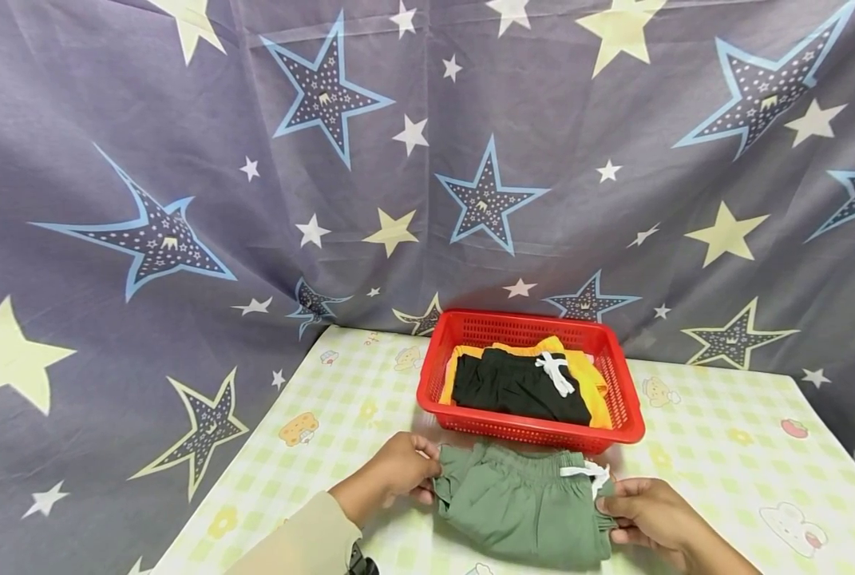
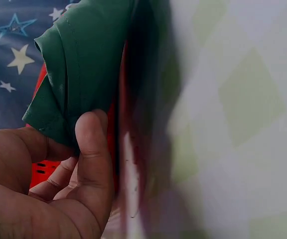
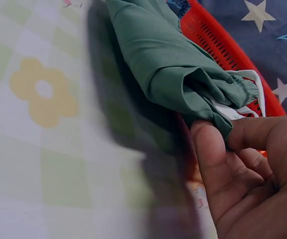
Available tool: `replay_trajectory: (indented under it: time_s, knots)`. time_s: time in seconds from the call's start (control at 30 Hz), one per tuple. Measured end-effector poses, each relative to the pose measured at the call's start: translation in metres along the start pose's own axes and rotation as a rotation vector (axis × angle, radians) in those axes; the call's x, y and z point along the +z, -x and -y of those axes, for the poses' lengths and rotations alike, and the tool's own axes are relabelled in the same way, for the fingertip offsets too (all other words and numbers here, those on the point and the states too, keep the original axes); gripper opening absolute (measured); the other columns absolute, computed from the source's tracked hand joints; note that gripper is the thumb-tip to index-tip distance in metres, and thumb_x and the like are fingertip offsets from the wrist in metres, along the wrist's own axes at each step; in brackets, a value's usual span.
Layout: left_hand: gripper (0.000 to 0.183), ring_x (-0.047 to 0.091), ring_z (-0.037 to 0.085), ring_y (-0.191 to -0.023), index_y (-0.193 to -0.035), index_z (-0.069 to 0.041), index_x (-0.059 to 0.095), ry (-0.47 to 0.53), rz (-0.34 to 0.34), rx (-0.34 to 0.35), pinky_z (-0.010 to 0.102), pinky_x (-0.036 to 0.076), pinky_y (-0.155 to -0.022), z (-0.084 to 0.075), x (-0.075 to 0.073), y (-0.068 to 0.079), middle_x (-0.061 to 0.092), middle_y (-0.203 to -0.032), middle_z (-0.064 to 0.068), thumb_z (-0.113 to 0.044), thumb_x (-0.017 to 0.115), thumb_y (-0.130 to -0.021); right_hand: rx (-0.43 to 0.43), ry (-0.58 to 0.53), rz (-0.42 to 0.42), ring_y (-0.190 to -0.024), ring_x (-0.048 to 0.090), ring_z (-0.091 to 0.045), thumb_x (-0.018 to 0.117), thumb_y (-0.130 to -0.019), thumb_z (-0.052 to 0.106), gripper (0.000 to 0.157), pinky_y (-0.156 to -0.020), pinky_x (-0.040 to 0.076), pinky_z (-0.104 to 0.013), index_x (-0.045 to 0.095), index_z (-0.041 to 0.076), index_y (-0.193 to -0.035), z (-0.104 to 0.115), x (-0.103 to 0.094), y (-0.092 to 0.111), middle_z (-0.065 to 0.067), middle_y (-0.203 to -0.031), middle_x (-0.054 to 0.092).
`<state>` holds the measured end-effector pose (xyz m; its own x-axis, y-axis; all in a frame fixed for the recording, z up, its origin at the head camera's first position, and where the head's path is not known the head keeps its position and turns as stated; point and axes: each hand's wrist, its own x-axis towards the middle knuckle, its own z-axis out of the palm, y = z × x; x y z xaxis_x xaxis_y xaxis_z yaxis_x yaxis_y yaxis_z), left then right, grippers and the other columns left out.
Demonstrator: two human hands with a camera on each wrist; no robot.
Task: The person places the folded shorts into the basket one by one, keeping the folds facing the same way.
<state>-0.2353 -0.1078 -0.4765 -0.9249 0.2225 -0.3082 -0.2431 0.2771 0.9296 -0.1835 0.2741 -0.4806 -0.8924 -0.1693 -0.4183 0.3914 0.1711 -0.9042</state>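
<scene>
Folded green shorts (image 1: 520, 503) with a white drawstring (image 1: 585, 472) are held between both hands, just in front of the red basket. My left hand (image 1: 407, 469) pinches their left edge between thumb and fingers; the left wrist view shows the thumb (image 2: 92, 137) on the layered cloth. At the opposite edge, my right hand (image 1: 646, 515) pinches a folded corner, also seen in the right wrist view below the shorts (image 3: 168, 64). A shadow beneath the cloth in both wrist views shows it raised off the table.
The red plastic basket (image 1: 531, 432) stands behind the shorts. Inside it lie folded black shorts (image 1: 516, 387) with a white drawstring, on top of yellow clothing (image 1: 592, 383). A checked tablecloth (image 1: 714, 447) covers the table, and a grey star-patterned curtain (image 1: 370, 200) hangs behind.
</scene>
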Motion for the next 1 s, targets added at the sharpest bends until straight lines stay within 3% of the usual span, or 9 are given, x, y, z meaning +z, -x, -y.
replay_trajectory:
  time_s: [0.53,0.8,1.0]
  knots:
    - [0.016,0.061,0.017,-0.054,-0.101,0.002,0.062,0.018,0.076,0.073,0.03,0.057,-0.051,-0.031,-0.017,0.02,0.063,-0.076,0.011,0.004,0.068,-0.086,-0.104,0.038,0.08,-0.07,0.064,-0.014,0.068,-0.095,0.01,0.009,-0.066,0.059,-0.029,0.063,0.003,-0.094,0.034,-0.007,0.026,-0.002,-0.086,0.061]
    - [0.016,0.062,0.017,-0.055,-0.1,0.001,0.062,0.018,0.125,0.077,0.031,0.058,-0.053,-0.049,-0.025,0.031,0.064,-0.078,0.01,0.004,0.07,-0.087,-0.152,0.071,0.12,-0.074,0.063,-0.016,0.065,-0.098,0.01,0.009,-0.07,0.059,-0.032,0.062,0.005,-0.092,0.051,-0.011,0.035,-0.002,-0.09,0.06]
    - [0.014,0.062,0.016,-0.055,-0.099,0.002,0.06,0.025,0.128,0.106,0.031,0.058,-0.053,-0.062,-0.031,0.032,0.067,-0.081,0.009,0.005,0.068,-0.087,-0.193,0.083,0.086,-0.076,0.064,-0.017,0.068,-0.097,0.011,0.01,-0.073,0.06,-0.033,0.063,0.003,-0.098,0.065,-0.012,0.039,-0.002,-0.092,0.064]
